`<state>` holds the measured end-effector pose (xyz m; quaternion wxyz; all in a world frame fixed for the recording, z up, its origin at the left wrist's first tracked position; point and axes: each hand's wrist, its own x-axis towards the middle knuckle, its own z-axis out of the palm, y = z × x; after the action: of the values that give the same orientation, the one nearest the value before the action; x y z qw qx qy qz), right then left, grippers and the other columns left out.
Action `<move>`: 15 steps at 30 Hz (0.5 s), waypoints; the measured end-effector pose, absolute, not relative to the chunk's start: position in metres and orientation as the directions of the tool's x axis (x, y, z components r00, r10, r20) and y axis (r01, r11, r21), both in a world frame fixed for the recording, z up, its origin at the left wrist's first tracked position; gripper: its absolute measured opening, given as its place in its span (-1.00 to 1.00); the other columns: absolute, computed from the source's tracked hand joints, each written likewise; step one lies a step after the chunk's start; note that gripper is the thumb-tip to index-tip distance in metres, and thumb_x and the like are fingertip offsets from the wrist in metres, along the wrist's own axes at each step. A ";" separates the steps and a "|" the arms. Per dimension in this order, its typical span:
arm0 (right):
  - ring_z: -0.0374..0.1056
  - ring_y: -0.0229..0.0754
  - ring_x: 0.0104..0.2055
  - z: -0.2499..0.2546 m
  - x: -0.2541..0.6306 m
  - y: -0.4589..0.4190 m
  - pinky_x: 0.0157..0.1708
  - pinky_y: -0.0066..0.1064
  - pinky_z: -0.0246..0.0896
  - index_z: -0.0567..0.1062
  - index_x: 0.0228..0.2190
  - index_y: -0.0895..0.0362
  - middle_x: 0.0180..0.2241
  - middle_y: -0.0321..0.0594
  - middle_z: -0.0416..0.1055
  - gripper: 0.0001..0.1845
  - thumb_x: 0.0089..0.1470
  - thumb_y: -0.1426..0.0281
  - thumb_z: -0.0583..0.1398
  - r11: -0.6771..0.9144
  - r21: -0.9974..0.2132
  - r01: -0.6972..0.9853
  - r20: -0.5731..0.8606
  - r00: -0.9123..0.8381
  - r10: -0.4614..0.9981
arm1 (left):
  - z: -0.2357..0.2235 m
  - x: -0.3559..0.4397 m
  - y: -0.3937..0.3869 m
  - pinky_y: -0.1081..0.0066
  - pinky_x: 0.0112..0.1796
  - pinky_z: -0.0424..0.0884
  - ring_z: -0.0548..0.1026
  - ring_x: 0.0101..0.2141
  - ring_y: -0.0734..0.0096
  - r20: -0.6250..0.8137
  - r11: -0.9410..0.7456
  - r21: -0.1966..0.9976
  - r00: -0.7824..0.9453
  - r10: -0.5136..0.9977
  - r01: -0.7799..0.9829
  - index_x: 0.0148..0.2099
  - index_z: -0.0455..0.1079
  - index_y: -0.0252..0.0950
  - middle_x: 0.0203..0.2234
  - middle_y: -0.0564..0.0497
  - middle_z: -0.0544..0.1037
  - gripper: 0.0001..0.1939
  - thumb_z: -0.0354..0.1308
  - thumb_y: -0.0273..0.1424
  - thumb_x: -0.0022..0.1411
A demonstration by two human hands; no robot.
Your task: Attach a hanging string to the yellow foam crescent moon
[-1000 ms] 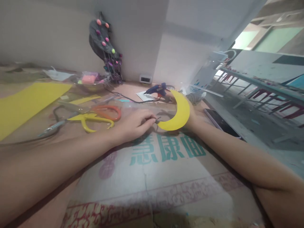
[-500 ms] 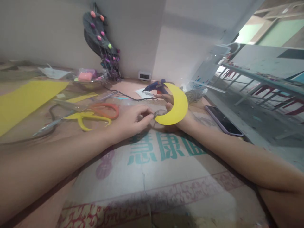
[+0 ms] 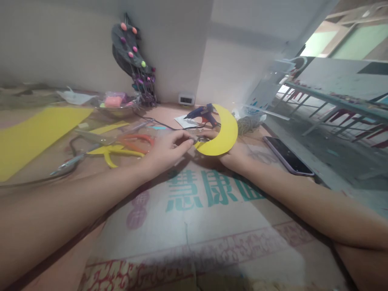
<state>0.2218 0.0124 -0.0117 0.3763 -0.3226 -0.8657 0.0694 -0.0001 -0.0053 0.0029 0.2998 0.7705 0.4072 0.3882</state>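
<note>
A yellow crescent [image 3: 228,133], cut from paper or card, is held up above a printed cardboard sheet [image 3: 194,226]. My left hand [image 3: 168,151] pinches its lower left tip between thumb and fingers, where a bit of grey yarn [image 3: 203,139] shows. Behind the crescent, my right hand [image 3: 232,158] reaches left with bent fingers close to that tip. The yarn appears to run to these fingers, though the crescent hides most of the hand. Left of my left hand lie scissors [image 3: 111,155] with one orange and one yellow handle.
A blue glue gun [image 3: 198,113] rests behind my hands, near a grey yarn ball [image 3: 248,124]. A phone [image 3: 287,155] lies at the right edge. Yellow sheet [image 3: 39,133] covers the left. A decorated grey crescent [image 3: 127,50] leans against the wall beside a bowl [image 3: 117,111].
The crescent has shifted slightly left and up. My right hand's fingers have moved behind it toward the tip, while my left hand keeps its pinch there. The camera has tilted a little.
</note>
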 end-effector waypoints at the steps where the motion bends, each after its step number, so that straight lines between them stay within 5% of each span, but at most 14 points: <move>1: 0.37 -0.01 0.05 -0.013 0.222 0.014 0.12 -0.09 0.24 0.45 0.01 0.05 -0.02 -0.15 0.49 -0.65 0.18 0.31 0.14 0.781 -0.354 0.514 0.602 -0.514 0.611 | 0.003 0.000 -0.005 0.35 -0.22 0.37 0.47 -0.26 0.32 0.358 -0.490 0.780 0.365 0.860 0.390 -0.23 0.40 -0.30 -0.30 -0.01 0.54 -0.80 0.01 -0.31 0.32; 6: 0.36 -0.03 0.00 -0.018 0.224 0.025 0.09 -0.08 0.22 0.48 -0.05 0.03 -0.06 -0.13 0.45 -0.60 0.28 0.11 0.01 0.766 -0.217 0.605 0.681 -0.469 0.563 | -0.003 -0.003 -0.002 0.34 -0.19 0.35 0.44 -0.24 0.33 0.433 -0.600 0.691 0.433 0.790 0.403 -0.19 0.38 -0.28 -0.29 0.01 0.51 -0.82 -0.02 -0.35 0.35; 15: 0.35 -0.08 -0.26 -0.012 0.227 0.026 -0.18 -0.17 0.30 0.49 -0.08 0.04 -0.33 -0.17 0.43 -0.52 0.27 0.02 -0.02 0.813 -0.143 0.564 0.674 -0.546 0.498 | -0.006 -0.003 -0.001 0.34 -0.13 0.35 0.43 -0.20 0.33 0.483 -0.677 0.609 0.485 0.729 0.412 -0.17 0.36 -0.27 -0.25 0.01 0.50 -0.85 -0.03 -0.39 0.35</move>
<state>0.2268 0.0261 -0.0119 0.3680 -0.3023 -0.8781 -0.0452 -0.0029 -0.0012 -0.0058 0.2112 0.8353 0.3418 0.3753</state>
